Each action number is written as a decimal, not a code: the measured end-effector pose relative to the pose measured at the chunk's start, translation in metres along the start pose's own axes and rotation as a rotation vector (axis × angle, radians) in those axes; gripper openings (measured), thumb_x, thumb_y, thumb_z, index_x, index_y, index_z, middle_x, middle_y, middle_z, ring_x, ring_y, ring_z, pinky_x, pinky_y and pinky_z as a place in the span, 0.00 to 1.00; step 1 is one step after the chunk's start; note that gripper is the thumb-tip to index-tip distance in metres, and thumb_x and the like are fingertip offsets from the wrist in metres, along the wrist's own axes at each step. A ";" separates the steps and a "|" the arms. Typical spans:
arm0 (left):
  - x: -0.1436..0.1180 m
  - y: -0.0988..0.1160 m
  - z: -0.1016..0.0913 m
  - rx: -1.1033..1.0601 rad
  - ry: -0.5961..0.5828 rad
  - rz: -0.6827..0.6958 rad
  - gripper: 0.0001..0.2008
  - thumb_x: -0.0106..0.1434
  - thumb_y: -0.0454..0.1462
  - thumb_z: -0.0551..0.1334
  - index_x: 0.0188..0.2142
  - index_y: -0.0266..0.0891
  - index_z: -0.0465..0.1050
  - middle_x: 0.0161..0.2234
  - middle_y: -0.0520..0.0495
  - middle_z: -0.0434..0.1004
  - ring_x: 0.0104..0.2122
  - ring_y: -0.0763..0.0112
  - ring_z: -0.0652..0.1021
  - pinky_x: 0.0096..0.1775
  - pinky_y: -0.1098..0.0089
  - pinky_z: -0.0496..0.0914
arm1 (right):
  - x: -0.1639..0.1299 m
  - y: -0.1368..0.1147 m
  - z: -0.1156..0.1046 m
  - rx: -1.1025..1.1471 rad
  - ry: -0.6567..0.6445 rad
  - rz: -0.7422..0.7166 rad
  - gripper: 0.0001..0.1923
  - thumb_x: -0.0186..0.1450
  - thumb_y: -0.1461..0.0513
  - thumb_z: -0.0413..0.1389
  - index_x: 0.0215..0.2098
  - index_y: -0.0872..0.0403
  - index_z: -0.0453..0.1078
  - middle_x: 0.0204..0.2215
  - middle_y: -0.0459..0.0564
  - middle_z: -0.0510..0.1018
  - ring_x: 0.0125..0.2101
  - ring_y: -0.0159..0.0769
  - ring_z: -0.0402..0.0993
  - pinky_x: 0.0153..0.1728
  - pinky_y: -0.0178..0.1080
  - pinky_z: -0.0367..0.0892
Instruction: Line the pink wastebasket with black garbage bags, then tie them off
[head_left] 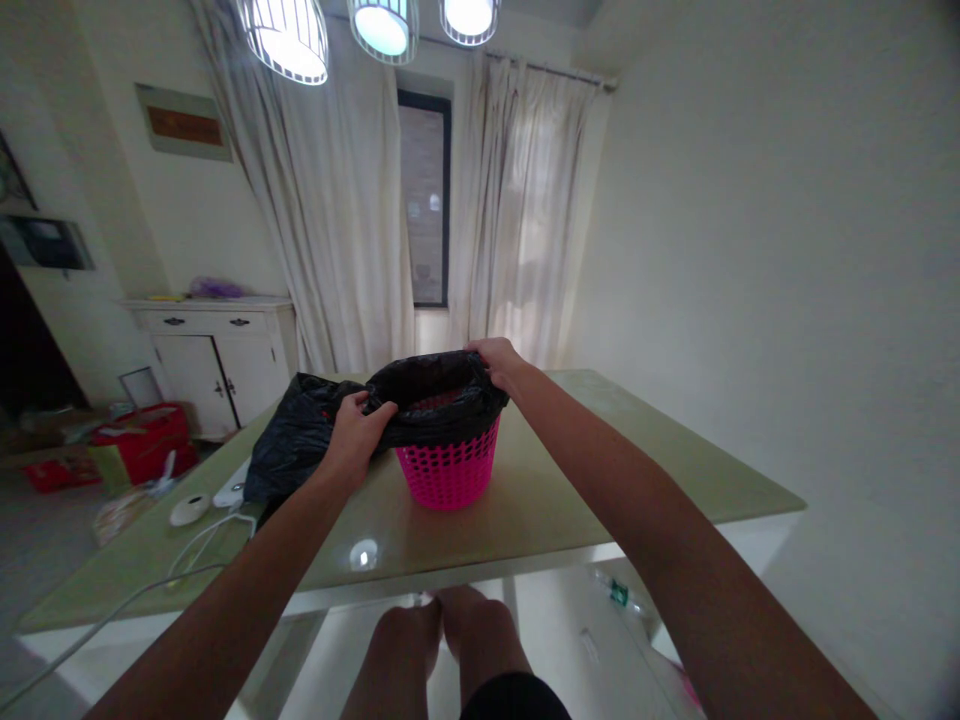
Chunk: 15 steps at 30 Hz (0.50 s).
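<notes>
Pink basket: a perforated plastic bin (448,470) stands upright near the middle of the pale green table (570,500).
Black liner: a bin bag (439,395) is folded over the basket's rim; loose black plastic (296,440) lies just beside it.
Left hand: (356,432) closed on the liner's near-left edge.
Right hand: (499,362) gripping the liner at the far-right rim.
Writing: none legible; the wall plaque (184,125) is too blurred.
Cables: white leads (199,545) trail over the table's left.

Basket (448,472) hot pink, dotted with holes; bag (431,398) glossy black; table (540,500) pale green; curtains (345,220) cream.
</notes>
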<state>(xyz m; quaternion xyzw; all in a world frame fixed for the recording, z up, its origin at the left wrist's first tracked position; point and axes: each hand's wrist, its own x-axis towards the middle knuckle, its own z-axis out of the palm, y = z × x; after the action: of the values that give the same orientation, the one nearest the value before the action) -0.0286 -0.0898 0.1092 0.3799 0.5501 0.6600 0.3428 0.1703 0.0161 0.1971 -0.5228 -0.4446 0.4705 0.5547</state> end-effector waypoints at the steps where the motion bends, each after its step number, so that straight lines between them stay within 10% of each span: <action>1: -0.002 0.001 0.002 -0.001 -0.005 -0.005 0.29 0.59 0.34 0.73 0.60 0.35 0.72 0.47 0.42 0.83 0.39 0.65 0.83 0.42 0.66 0.78 | 0.000 0.000 0.000 0.004 -0.011 -0.008 0.10 0.57 0.71 0.63 0.23 0.53 0.68 0.16 0.43 0.69 0.21 0.35 0.69 0.24 0.38 0.70; 15: -0.010 -0.009 0.028 -0.122 -0.086 0.004 0.31 0.59 0.33 0.74 0.61 0.35 0.72 0.45 0.44 0.84 0.37 0.68 0.83 0.43 0.67 0.78 | -0.010 0.010 -0.002 -0.188 -0.319 -0.172 0.05 0.59 0.69 0.68 0.29 0.55 0.78 0.23 0.43 0.79 0.29 0.34 0.75 0.39 0.38 0.74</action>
<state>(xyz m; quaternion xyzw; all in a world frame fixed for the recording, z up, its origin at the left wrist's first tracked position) 0.0007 -0.0839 0.1017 0.3876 0.4928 0.6760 0.3872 0.1700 0.0058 0.1874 -0.4511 -0.6119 0.4548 0.4640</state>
